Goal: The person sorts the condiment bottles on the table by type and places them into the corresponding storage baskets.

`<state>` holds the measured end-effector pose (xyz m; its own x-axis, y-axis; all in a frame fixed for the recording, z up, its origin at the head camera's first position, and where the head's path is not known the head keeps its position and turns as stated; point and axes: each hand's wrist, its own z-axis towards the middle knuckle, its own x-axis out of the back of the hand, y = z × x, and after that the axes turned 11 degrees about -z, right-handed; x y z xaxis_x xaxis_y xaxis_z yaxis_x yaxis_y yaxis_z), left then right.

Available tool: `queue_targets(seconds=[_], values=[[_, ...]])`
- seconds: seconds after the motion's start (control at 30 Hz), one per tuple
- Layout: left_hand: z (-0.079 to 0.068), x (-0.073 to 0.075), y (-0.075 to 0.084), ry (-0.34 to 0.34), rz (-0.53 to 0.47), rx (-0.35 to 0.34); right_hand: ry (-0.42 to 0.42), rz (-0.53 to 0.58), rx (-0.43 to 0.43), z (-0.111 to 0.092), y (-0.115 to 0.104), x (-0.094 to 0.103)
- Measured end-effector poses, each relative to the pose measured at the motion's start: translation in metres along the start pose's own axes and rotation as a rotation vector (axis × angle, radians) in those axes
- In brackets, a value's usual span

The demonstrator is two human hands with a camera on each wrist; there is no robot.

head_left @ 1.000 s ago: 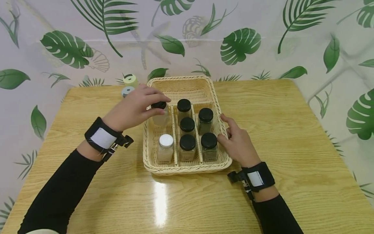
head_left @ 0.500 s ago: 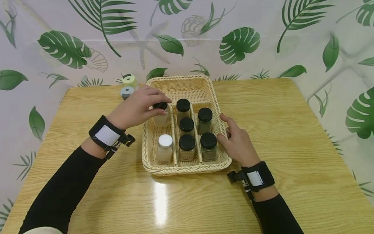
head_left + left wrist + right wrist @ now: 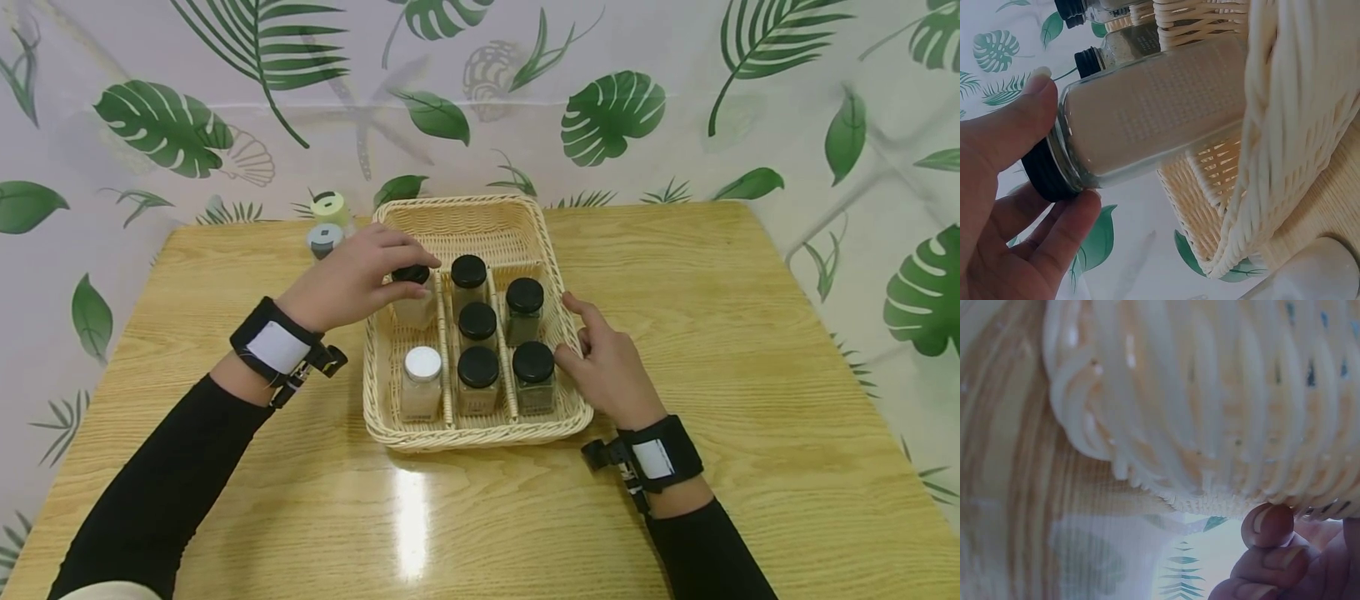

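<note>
A wicker basket (image 3: 472,437) with compartments stands on the table in the head view. My left hand (image 3: 360,271) pinches the black lid of a spice jar (image 3: 414,310) in the left compartment. In the left wrist view, that glass jar (image 3: 1154,106) holds beige powder, and its lid sits between thumb and fingers. A white-lidded jar (image 3: 422,385) stands nearer the front of the same compartment. On the basket's right side, my right hand (image 3: 609,367) holds the rim, thumb over it and index finger extended. Its other fingers (image 3: 1269,526) curl against the outer wall.
Several black-lidded jars (image 3: 477,367) fill the middle and right compartments. The back compartment (image 3: 472,243) is wide. Behind my left hand stand a grey-lidded container (image 3: 325,239) and a yellow-lidded container (image 3: 330,208), near the patterned backdrop (image 3: 517,125).
My left wrist has shifted slightly to the right, uncovering more of the grey-lidded container. The pinched jar and my right hand stay nearly where they were.
</note>
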<state>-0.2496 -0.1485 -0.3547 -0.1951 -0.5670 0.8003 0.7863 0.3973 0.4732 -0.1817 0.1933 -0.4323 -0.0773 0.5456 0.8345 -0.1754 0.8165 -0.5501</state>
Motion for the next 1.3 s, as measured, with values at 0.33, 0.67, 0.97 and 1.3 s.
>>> queue_targets(seconds=[0.33,0.67,0.97,1.3], values=[[-0.0008,-0.0006,-0.0008,-0.015,0.004,0.014,-0.001,0.000,0.003,0.0000,-0.0001,0.0000],[-0.0026,-0.0024,-0.0025,-0.038,0.004,0.060,0.000,0.000,0.005,0.0002,0.0013,0.0000],[-0.0025,-0.0042,-0.0024,-0.041,0.010,0.053,0.005,0.000,0.006,0.0005,0.0029,-0.0009],[-0.0019,-0.0067,-0.0022,-0.045,0.021,0.026,0.005,0.002,0.005,-0.0004,0.0034,-0.0012]])
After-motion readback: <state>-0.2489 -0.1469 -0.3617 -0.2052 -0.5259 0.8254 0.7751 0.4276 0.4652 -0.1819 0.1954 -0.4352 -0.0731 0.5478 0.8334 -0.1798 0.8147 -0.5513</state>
